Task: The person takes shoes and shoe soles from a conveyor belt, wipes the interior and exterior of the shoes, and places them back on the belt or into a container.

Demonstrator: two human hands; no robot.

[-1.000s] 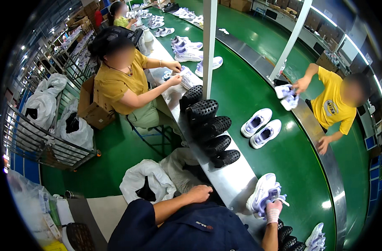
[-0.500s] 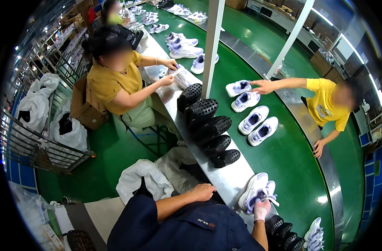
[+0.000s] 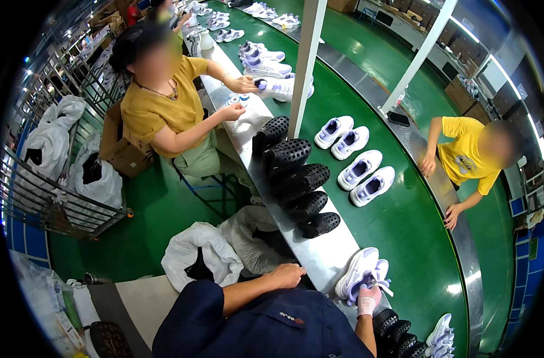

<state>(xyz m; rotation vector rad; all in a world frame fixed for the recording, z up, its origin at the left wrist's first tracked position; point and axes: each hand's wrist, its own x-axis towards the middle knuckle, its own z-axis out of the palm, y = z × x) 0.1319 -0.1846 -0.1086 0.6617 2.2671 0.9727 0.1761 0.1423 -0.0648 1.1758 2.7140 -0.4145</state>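
Note:
My right hand (image 3: 369,298), in a pink-and-white striped glove, is closed on a white and lavender sneaker (image 3: 358,275) at the bench edge. Its fingers go in at the shoe's opening, beside loose white laces (image 3: 382,283); the fingertips are hidden. A second sneaker stands close against it, partly covered. My bare left hand (image 3: 286,275) is closed near the bench's near edge, above a white sack (image 3: 248,241). A dark tip shows by its fingers, but what they hold is hidden. Black perforated shoe inserts (image 3: 308,206) stand in a row on the bench ahead.
Two pairs of sneakers (image 3: 358,170) stand on the green belt (image 3: 427,238). More black inserts (image 3: 397,334) lie right of my right hand. White posts (image 3: 306,65) rise by the bench. One co-worker (image 3: 164,107) sits left; another (image 3: 463,149) stands across the belt.
The co-worker across the belt has drawn a hand back from the sneakers. The seated co-worker has moved a sneaker toward the belt. My hands have barely moved.

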